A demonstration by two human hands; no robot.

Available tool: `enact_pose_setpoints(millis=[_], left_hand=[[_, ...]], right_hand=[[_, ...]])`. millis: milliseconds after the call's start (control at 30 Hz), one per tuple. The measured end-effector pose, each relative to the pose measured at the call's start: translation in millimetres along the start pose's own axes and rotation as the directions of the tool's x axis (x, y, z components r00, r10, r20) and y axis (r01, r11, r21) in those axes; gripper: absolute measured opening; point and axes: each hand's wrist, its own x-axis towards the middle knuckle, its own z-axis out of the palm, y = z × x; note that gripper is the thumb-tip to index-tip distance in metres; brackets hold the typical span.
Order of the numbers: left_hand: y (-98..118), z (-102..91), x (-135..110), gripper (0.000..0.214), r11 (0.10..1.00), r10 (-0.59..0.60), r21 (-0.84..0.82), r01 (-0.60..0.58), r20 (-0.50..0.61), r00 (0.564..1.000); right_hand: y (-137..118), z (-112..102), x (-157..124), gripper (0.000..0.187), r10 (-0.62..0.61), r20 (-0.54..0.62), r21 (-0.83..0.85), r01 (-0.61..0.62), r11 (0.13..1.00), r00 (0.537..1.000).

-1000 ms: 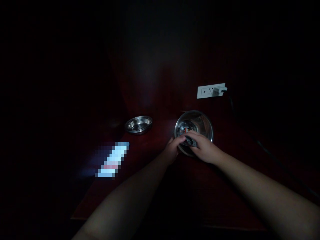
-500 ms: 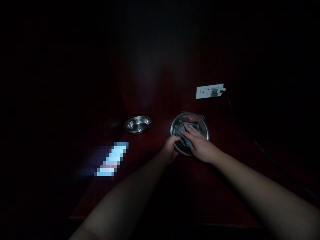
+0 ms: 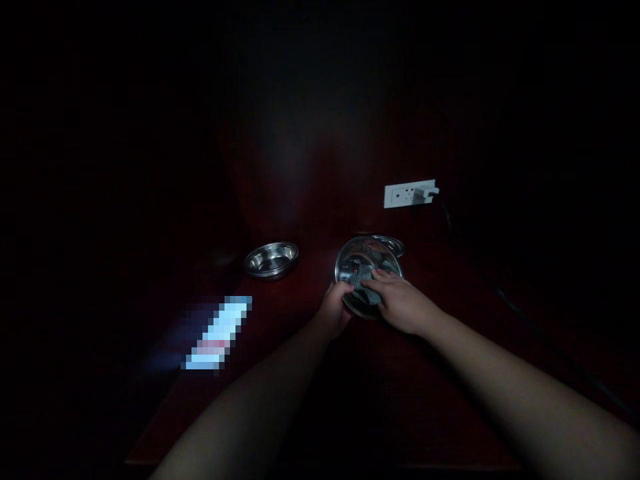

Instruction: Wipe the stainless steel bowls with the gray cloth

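Note:
A shiny metal bowl (image 3: 350,257) is tilted toward me above the dark red table. My left hand (image 3: 336,308) grips its lower left rim, thumb over the edge and the other fingers mostly hidden beneath. Inside the bowl lies a grey-green textured cloth (image 3: 367,288). My right hand (image 3: 404,301) presses this cloth against the bowl's inner right side, its fingers partly bunched over the fabric. Behind the bowl, another round metal dish (image 3: 395,245) shows in part.
Several stacked metal bowls (image 3: 271,260) sit at the left on the table (image 3: 300,320). A blurred-out bright screen (image 3: 217,333) lies nearer me. On the back wall is a white socket (image 3: 400,195) with a plug; its dark cable (image 3: 540,333) runs down the right side.
My right hand has shifted the cloth lower in the bowl, its fingers now more bunched. The bowl has tilted and moved slightly left, exposing more of the dish behind. The view has shifted a little.

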Motion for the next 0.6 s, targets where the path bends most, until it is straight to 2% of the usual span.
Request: enact_pose_setpoints(millis=[200,367,600], left_hand=[[3.3,1.2,1.7,0.032,0.999,0.038,-0.021,-0.037,0.020,0.999],[2.4,-0.1,4.2,0.029,0.996,0.067,-0.051,-0.066,0.005,0.998],[3.0,-2.3,4.9,0.026,0.999,0.008,-0.036,-0.008,0.000,1.000]], right_hand=[[-3.5,6.0,-4.4,0.054,-0.115,0.098,0.179,0.096,0.979,0.989],[-7.5,5.3,-6.2,0.048,-0.170,0.058,0.292,0.146,0.945,0.984],[-10.5,0.5,-5.8,0.046,-0.223,0.037,0.359,0.195,0.913,0.974]])
